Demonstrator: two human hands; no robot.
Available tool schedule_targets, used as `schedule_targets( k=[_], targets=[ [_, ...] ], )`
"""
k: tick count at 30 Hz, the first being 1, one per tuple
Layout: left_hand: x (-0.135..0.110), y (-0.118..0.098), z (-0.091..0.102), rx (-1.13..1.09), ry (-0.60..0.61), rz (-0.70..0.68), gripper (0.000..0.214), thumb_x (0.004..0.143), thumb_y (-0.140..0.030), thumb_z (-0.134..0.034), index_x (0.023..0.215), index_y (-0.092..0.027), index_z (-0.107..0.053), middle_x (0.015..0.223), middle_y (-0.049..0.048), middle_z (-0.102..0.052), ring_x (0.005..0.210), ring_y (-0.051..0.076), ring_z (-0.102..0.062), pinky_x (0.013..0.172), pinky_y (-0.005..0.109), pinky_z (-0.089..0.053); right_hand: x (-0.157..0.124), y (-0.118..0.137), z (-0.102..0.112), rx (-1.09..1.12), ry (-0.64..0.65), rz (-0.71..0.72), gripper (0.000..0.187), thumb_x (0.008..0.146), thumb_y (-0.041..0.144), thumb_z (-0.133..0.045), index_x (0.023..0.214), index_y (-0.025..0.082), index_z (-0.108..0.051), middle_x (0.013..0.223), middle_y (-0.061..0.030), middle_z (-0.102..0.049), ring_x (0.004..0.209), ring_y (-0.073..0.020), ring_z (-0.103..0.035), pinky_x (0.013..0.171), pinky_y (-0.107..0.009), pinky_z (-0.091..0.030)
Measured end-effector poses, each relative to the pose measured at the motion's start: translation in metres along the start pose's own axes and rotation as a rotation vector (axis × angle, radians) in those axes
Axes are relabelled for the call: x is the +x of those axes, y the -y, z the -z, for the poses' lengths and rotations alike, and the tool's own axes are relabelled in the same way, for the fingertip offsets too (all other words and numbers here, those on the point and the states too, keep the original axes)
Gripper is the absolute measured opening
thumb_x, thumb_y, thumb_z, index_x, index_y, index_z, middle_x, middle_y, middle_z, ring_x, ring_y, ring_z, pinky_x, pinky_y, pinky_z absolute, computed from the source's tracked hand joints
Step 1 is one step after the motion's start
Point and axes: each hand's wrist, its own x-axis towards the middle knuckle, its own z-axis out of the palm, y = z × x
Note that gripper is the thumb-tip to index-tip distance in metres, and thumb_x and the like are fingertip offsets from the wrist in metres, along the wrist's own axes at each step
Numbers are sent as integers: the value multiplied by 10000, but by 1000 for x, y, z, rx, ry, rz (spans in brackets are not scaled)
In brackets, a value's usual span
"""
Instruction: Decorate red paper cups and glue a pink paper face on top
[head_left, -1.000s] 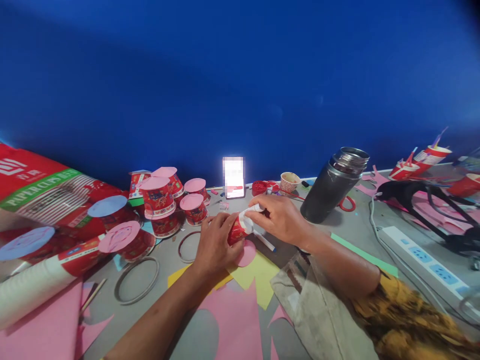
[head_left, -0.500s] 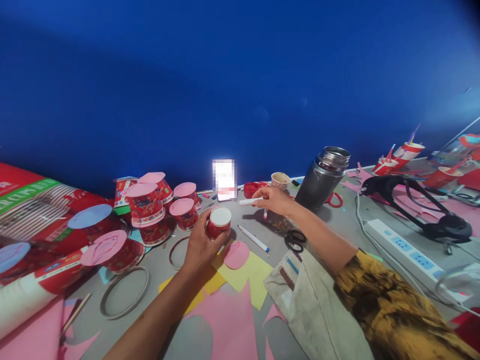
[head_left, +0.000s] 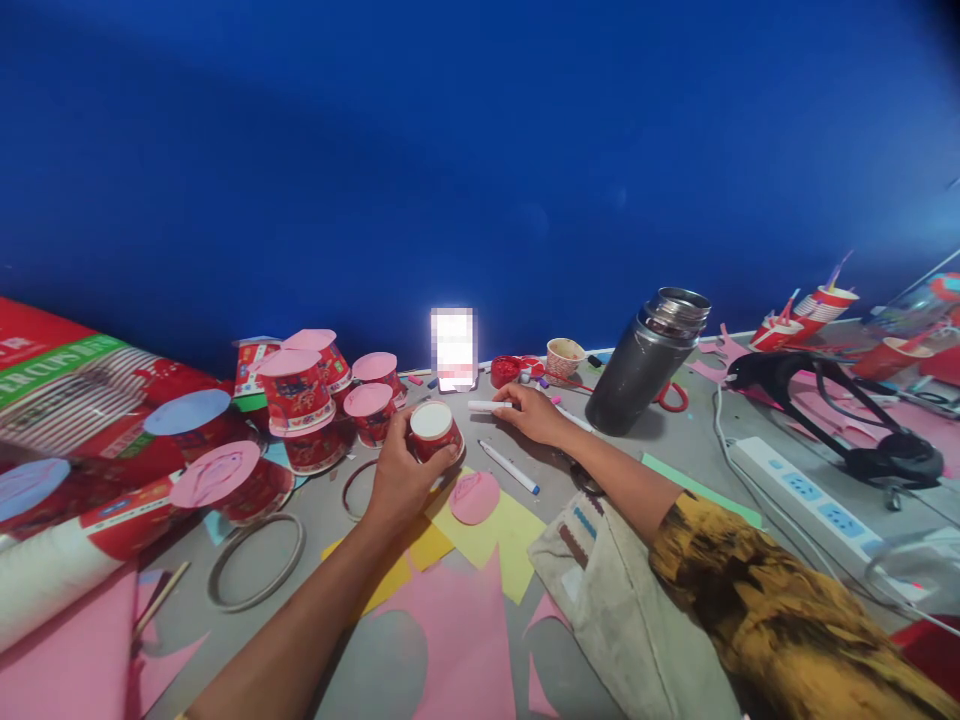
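Observation:
My left hand (head_left: 409, 460) is wrapped round a red paper cup (head_left: 442, 440), which is bottom up with its white base showing. To its right, low over the grey table, my right hand (head_left: 529, 413) pinches a slim white pen-like tube (head_left: 487, 406); its exact kind is unclear. A white marker with a blue end (head_left: 510, 467) lies just in front of the two hands. Nearer me is a pink paper disc (head_left: 475, 497) with a drawn outline, resting on yellow paper sheets (head_left: 514, 545).
At left, several upturned red cups (head_left: 296, 395) carry pink or blue discs. A bright phone (head_left: 454, 350) stands by the blue wall. Right of my hands are a dark flask (head_left: 645, 365), a cloth pouch (head_left: 630, 600) and a power strip (head_left: 810, 500). Cut pink paper (head_left: 465, 640) lies in front.
My right hand has lowered toward the table with the white tube still pinched. My left hand keeps the cup, now tilted slightly differently. The view has shifted a little.

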Motion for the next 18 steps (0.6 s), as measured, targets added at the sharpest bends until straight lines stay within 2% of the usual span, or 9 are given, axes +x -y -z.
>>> schedule_targets(
  k=[8, 13, 15, 18],
  targets=[
    [0, -1, -1, -5, 5, -10, 526, 717, -333, -825, 1186, -272, -594, 1183, 64, -724, 1103, 307, -704, 1024, 541, -549, -8, 10, 6, -259, 62, 59, 193, 929, 228, -760, 1107, 159, -786, 982, -95, -756, 1059, -251, -627, 866, -310, -424],
    [-1, -3, -2, -19, 3, 9, 540, 715, -299, -820, 1198, -280, -579, 1176, 58, -726, 1106, 299, -705, 1035, 538, -553, -17, 33, 15, -363, 83, 94, 162, 995, 246, -686, 1078, 146, -782, 1086, -140, -775, 1167, -298, -599, 923, -352, -413],
    [-1, -3, -2, -29, 7, 21, 538, 724, -284, -811, 1207, -292, -575, 1196, 56, -723, 1118, 293, -701, 1051, 541, -545, -24, 47, 20, -378, 137, 118, 169, 1007, 287, -666, 999, 171, -788, 1046, -127, -782, 1072, -281, -644, 831, -334, -416],
    [-2, -1, -3, -40, 14, 31, 528, 731, -295, -815, 1202, -305, -575, 1192, 48, -722, 1121, 292, -698, 1060, 552, -538, -36, 67, 25, -372, 285, 183, 159, 930, 387, -768, 959, 232, -786, 971, -48, -797, 879, -226, -689, 680, -303, -368]
  ],
)
